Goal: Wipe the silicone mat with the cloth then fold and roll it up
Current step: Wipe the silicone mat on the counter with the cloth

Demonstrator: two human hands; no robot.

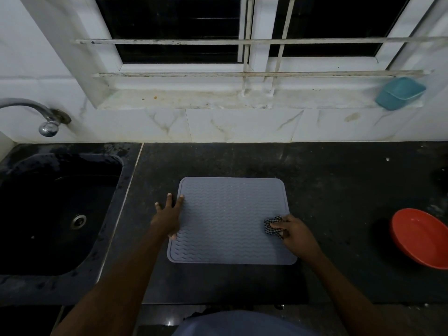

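silicone mat (231, 219), grey with a wavy ribbed face, is laid flat on the dark countertop (327, 190), just right of the sink (55, 212) and directly in front of the person; its sides run nearly square to the counter edge, with the near edge slightly wider in this view. the left hand (168, 218) is spread open, palm down, pressed across the mat's left edge with fingers partly on the mat and partly on the counter, so the mat is pinned at that side. the right hand (294, 232) is closed around a bunched checked cloth (274, 226), which is held against the mat near its right edge, a little below the middle. almost the whole unwiped span of the mat lies to the left of, and beyond, the cloth, between the two hands; the stroke is therefore judged to be owed leftward and away from the body, toward the anchoring hand. the right hand is the nearer one for wiping, the left for holding. an orange bowl (419, 238) stands well apart at the right and is clear of the stroke. folding and rolling are not yet begun
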